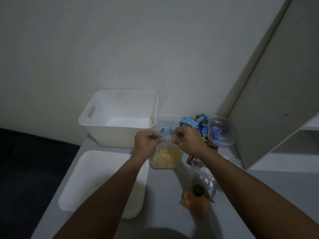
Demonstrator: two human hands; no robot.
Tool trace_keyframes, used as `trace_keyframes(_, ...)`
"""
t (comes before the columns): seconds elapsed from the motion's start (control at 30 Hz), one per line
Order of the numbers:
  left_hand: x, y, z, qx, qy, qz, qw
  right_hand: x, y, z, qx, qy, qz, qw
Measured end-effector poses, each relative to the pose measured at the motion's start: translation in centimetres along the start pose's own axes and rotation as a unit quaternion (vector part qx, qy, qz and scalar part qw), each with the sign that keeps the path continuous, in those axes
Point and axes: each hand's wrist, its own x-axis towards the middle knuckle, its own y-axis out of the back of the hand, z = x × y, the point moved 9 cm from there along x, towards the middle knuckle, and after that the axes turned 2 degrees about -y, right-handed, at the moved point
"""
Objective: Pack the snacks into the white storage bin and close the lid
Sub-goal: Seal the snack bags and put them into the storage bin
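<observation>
A clear bag of yellow snacks [166, 158] hangs just above the grey table. My left hand [147, 142] and my right hand [188, 140] each pinch its top edge. The white storage bin [119, 135] stands open and empty behind my left hand, against the wall. Its white lid [96, 180] lies flat on the table in front of it. A heap of blue wrapped snacks [196, 122] lies behind my right hand, between two clear containers [221, 133] that hold more packets. A bag of orange snacks [195, 200] lies under my right forearm.
A grey cabinet panel [276, 83] and white shelves [293, 152] rise at the right. The table's left edge drops off to a dark floor [25, 169]. A crumpled clear bag [207, 180] and a dark wrapper [190, 159] lie near my right arm.
</observation>
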Motion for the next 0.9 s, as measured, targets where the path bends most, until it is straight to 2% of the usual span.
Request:
trace_keyframes(0.23,-0.2,-0.1,-0.4,-0.032,0.013,-0.018,0.999,0.2,1.0,0.7,-0.01,-0.016,0.016,1.0)
trace_keyframes(0.5,0.2,0.5,-0.7,-0.026,0.012,0.007,1.0,0.1,0.8,1.1,0.025,-0.025,-0.006,0.999)
trace_keyframes(0.7,0.4,-0.9,0.2,-0.004,-0.016,-0.074,0.997,0.4,1.1,0.6,-0.002,-0.014,0.001,1.0)
trace_keyframes(0.9,1.1,0.0,-0.1,0.041,-0.023,-0.016,0.999,0.2,0.7,1.1,0.04,-0.021,-0.013,0.999)
